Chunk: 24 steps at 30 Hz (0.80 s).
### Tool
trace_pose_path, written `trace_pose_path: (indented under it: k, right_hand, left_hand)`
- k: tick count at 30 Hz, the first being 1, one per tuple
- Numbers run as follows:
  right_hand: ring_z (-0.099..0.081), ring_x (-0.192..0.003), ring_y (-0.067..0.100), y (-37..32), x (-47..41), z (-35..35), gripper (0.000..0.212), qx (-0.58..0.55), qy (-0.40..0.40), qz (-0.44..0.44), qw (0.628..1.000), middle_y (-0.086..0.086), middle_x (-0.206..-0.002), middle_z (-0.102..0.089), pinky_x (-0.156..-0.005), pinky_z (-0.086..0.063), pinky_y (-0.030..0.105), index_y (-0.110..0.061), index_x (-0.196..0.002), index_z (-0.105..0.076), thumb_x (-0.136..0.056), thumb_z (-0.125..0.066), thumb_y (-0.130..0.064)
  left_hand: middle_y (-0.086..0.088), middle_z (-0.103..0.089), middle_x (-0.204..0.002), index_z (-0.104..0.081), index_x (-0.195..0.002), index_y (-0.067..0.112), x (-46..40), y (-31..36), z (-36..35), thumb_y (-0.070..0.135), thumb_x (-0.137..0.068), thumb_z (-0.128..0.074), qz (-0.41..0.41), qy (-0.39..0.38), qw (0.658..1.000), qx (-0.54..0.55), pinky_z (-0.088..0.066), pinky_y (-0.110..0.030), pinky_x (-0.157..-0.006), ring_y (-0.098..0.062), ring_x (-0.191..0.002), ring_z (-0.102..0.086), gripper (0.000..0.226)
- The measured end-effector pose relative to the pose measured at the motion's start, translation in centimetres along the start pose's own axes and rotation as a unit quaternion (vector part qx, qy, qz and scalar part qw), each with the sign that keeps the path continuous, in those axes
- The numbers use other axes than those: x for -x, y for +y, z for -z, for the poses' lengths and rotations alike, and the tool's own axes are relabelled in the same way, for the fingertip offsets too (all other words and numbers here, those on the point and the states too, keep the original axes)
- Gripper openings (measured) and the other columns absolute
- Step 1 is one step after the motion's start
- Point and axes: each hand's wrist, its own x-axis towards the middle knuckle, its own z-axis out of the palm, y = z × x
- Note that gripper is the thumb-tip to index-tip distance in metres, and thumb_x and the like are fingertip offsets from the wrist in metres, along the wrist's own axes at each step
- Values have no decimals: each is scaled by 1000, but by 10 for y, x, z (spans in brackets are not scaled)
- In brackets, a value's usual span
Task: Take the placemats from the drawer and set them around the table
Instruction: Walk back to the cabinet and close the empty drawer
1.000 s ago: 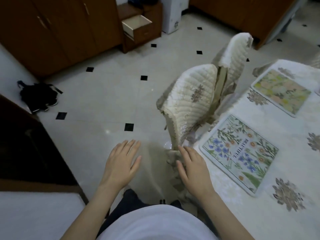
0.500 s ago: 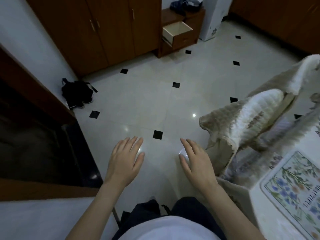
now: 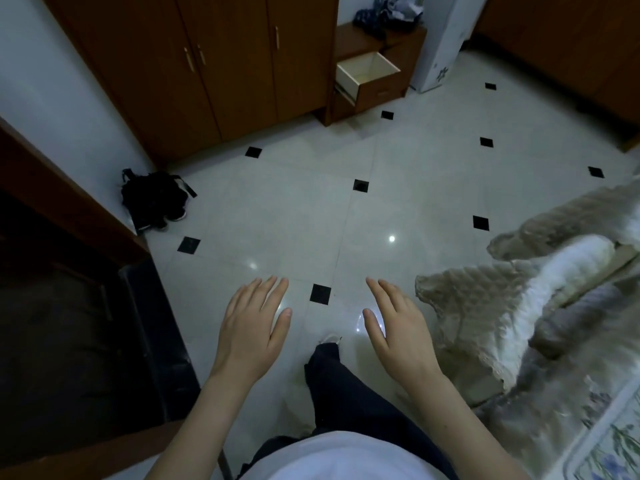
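A: Hands?
B: My left hand and right hand are both flat, fingers straight, holding nothing.
A: Placemats?
B: One placemat, low right of my right hand, cut off by the frame edge. Drawer is far ahead, pulled out; I can't make out its contents.

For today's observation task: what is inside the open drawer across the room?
The drawer shows pale inner walls and a bare-looking floor, with no placemat in sight. Its front panel hides the nearest strip of the floor, so that part cannot be checked.
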Motion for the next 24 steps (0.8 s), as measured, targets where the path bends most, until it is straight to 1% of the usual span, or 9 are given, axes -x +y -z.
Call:
trace_pose_path:
  k: [4,9,13,18,24]
  right_hand:
    - [-41,-132,19,9,-67,9,56,-12,18,-8,1000,1,-142,-47,-108,-36,39,-20,-145,-37,-96,-25,-46]
    - [-39,-133,17,28,-156,37,57,-15,40,-12,999,0,-142,-46,-110,-34,36,-20,-145,-37,-96,-23,-47]
    - [-41,-131,20,40,-219,63,57,-12,64,-13,998,3,-142,-48,-107,-37,41,-18,-144,-39,-96,-24,-46]
    - [-42,-131,20,61,-274,74,57,-4,70,-36,997,2,-141,-49,-108,-37,41,-18,-143,-41,-96,-24,-46]
    - [-44,-130,22,91,-370,64,58,7,67,-72,995,2,-139,-51,-106,-38,43,-18,-142,-43,-96,-25,-48]
  left_hand:
    - [-6,-51,-140,-46,-140,15,-70,-1,5,51,-99,-10,-11,2,1000,-1,-20,-35,-113,-26,-131,-45,65]
    - [-8,-52,-138,-48,-139,12,-175,11,33,49,-99,-12,-37,37,999,-8,-25,-39,-112,-27,-129,-46,64]
    - [-6,-50,-141,-45,-141,14,-251,21,53,50,-98,-10,-54,53,997,-17,-25,-40,-114,-26,-132,-42,65]
    - [-6,-50,-140,-45,-140,15,-319,28,47,48,-100,-14,-77,31,996,-15,-15,-32,-114,-25,-131,-43,61]
    - [-6,-52,-138,-47,-139,15,-426,14,23,48,-100,-13,-98,-9,995,-7,-19,-34,-113,-26,-129,-46,61]
